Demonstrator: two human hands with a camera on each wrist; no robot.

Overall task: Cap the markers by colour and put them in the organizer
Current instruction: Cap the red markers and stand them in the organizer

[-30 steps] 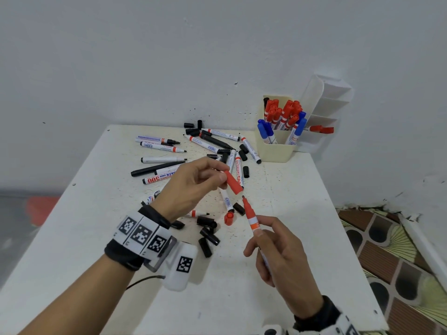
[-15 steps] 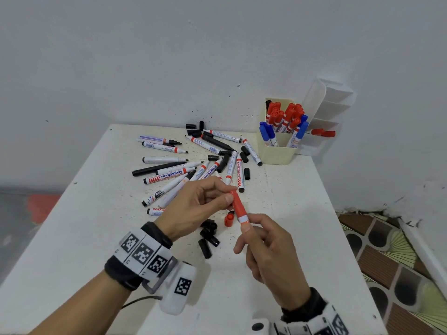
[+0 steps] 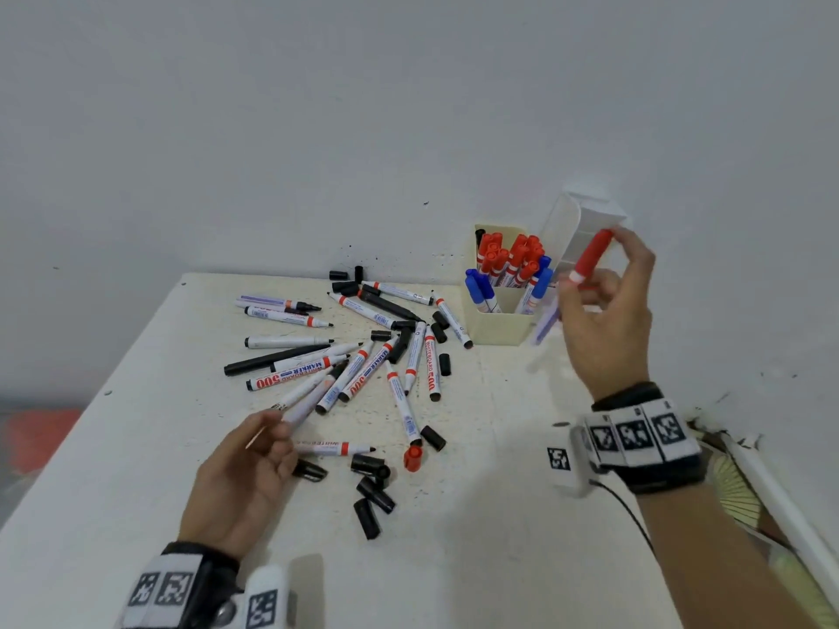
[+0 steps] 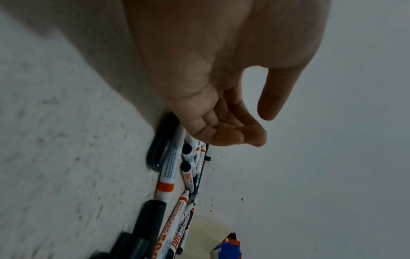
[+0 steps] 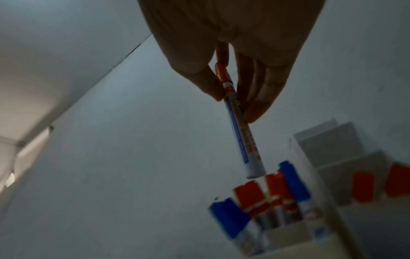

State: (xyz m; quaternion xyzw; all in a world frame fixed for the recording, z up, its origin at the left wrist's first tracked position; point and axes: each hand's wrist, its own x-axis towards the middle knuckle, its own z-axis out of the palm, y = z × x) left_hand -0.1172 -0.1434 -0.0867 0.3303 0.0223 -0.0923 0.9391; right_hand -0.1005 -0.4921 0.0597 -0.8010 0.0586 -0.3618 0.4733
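Left hand [image 3: 243, 474], fingers loose and empty, has dropped to the scattered uncapped markers [image 3: 363, 356] on the white table [image 3: 476, 560]; right hand [image 3: 606, 311] has carried the freshly capped red-capped white whiteboard marker [image 3: 590, 256], pinched cap-up, above the cream plastic organizer [image 3: 497, 329]; capping looks done, insertion remains.

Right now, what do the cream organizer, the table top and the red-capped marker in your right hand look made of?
Organizer: seemingly smooth matte plastic, with thin, even cream walls.
Table top: hard white surface, speckled and slightly rough; the material is unclear.
Red-capped marker, held by the right hand: likely plastic, glossy cap and printed white barrel.
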